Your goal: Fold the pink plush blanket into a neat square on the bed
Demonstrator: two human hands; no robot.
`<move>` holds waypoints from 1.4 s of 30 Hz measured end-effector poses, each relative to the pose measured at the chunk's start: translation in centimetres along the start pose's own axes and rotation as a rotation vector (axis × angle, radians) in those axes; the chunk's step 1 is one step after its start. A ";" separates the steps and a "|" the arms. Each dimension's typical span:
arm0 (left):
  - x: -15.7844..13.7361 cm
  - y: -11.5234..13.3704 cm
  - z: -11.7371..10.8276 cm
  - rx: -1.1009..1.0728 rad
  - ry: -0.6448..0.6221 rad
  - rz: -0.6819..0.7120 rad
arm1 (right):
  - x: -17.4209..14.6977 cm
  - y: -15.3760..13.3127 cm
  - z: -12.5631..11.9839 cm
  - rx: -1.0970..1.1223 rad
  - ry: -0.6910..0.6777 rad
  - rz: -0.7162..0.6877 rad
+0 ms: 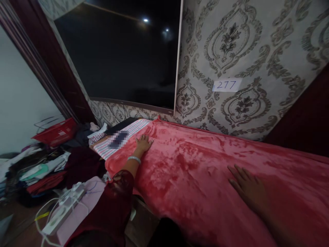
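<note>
Dark-red sleeve, closest to the lens, leads up to a person's left hand laid on a plush red blanket, palm down, fingers spread, nothing visible in its grip. Banded at the wrist by a pale bracelet, it rests just inside the blanket's left end, much nearer that end than the right hand. That second hand lies flat and well apart, farther right along the blanket, thumb away from the fingers, likewise gripping nothing that shows. Blanket lies beneath both palms, its long axis running left to right beside the patterned wall and out of the frame at right, so its far right end cannot be seen. Its left end slants back toward the wall, bordering a striped cloth that bears a dark, blurred-out patch. Above the blanket's left part is a large television; higher on the wall, right of it, a paper reads "277". Left of the blanket sit a white power strip, heaped clothes and a red basket.
</note>
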State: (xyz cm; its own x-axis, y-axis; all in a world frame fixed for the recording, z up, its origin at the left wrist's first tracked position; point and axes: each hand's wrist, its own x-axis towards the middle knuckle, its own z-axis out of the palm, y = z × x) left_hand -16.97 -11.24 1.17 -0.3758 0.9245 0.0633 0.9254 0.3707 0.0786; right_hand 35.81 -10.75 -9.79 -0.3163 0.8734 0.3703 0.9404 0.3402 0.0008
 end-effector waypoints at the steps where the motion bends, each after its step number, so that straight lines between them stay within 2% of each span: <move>1: 0.1 -0.3 0.1 0.001 0.029 -0.015 | 0.0 0.1 -0.1 -0.002 -0.008 -0.001; 4: 0.3 -0.7 0.7 0.002 0.123 -0.059 | 0.1 0.0 -1.0 -0.003 -0.065 0.023; 7: 0.5 -0.7 1.3 0.004 0.145 -0.062 | 1.1 -2.3 -2.6 0.021 -0.128 0.146; 8: 0.6 -0.7 1.4 0.005 0.146 -0.056 | 1.9 -3.8 -3.2 0.037 -0.128 0.195; 9: 0.6 -0.7 1.5 0.004 0.153 -0.053 | 2.8 -5.7 -3.8 0.069 -0.119 0.183; 12: 0.7 -0.7 1.6 -0.011 0.177 -0.054 | 6.5 -13.4 -5.4 0.197 -0.144 -0.001; 16: 0.7 -0.8 1.5 -0.021 0.199 -0.040 | 11.4 -23.9 -6.5 0.353 -0.244 -0.092; 19: 0.8 -0.8 1.4 -0.020 0.201 -0.041 | 13.2 -28.4 -5.9 0.397 -0.321 -0.120; 21: 0.9 -0.9 1.5 -0.018 0.200 -0.041 | 13.4 -29.3 -5.2 0.387 -0.342 -0.141; 23: 1.0 -0.9 1.5 -0.014 0.204 -0.031 | 13.0 -28.5 -4.5 0.352 -0.343 -0.117; 25: 1.1 -1.0 1.5 -0.015 0.212 -0.021 | 12.2 -26.2 -4.3 0.294 -0.329 -0.042; 27: 1.1 -1.0 1.4 -0.022 0.210 -0.018 | 10.8 -22.3 -4.4 0.209 -0.316 0.046; 32: 1.1 -0.5 0.9 -0.040 0.165 -0.039 | 5.8 -10.3 -5.6 -0.022 -0.309 0.309; 34: 1.0 -0.4 0.6 -0.041 0.155 -0.040 | 3.8 -6.8 -6.0 -0.082 -0.290 0.402; 37: 0.8 -0.4 -0.1 -0.044 0.130 -0.033 | 2.1 -4.7 -6.4 -0.120 -0.248 0.465; 40: 0.9 0.0 -1.2 -0.052 0.079 -0.055 | 2.1 -5.0 -6.8 -0.097 -0.202 0.471; 42: 1.1 1.3 -1.9 -0.044 0.083 -0.062 | 2.5 -5.2 -7.1 -0.056 -0.184 0.482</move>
State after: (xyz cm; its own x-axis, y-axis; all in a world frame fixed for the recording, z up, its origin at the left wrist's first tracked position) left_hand -16.26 -9.88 3.28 -0.4363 0.8890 0.1391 0.8981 0.4207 0.1285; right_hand 31.03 -12.80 -2.32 0.1423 0.9748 0.1716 0.9884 -0.1305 -0.0780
